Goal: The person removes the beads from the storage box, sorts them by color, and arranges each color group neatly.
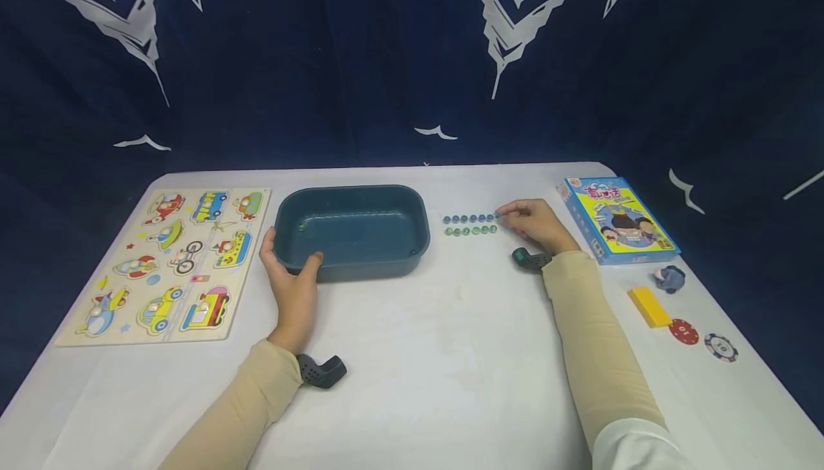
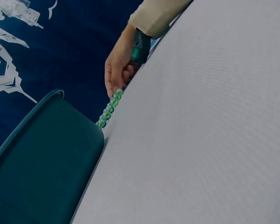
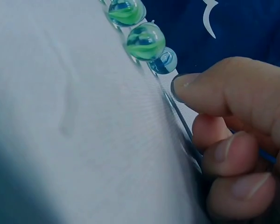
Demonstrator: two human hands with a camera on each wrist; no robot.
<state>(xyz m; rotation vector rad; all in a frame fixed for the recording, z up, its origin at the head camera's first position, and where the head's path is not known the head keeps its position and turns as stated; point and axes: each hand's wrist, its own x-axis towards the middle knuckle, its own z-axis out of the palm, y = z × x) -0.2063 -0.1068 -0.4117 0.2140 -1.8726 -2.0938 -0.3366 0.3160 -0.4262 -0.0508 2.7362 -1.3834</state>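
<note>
A dark teal basin (image 1: pixel 360 270) sits on the table, and my left hand (image 1: pixel 292 298) grips its near left corner, thumb over the rim and fingers along the outer side. Inside lie a small green marble (image 1: pixel 302 227) and a dark one (image 1: pixel 413 252). To its right, several blue marbles (image 1: pixel 464 219) form a straight row, with a row of several green marbles (image 1: pixel 475 230) just in front. My right hand (image 1: pixel 534 223) pinches at the blue row's right end, its thumb and fingertips at the last blue marble (image 3: pixel 164 60). The index fingertip is hidden in the right wrist view.
A wooden picture puzzle board (image 1: pixel 161 270) lies at the left. On the right are a blue-and-yellow box (image 1: pixel 618 219), a small grey-blue figure (image 1: pixel 670 279), a yellow block (image 1: pixel 649 307), a red chip (image 1: pixel 684 332) and a black-and-white chip (image 1: pixel 721 348). A dark patterned curtain (image 1: pixel 386 62) hangs behind.
</note>
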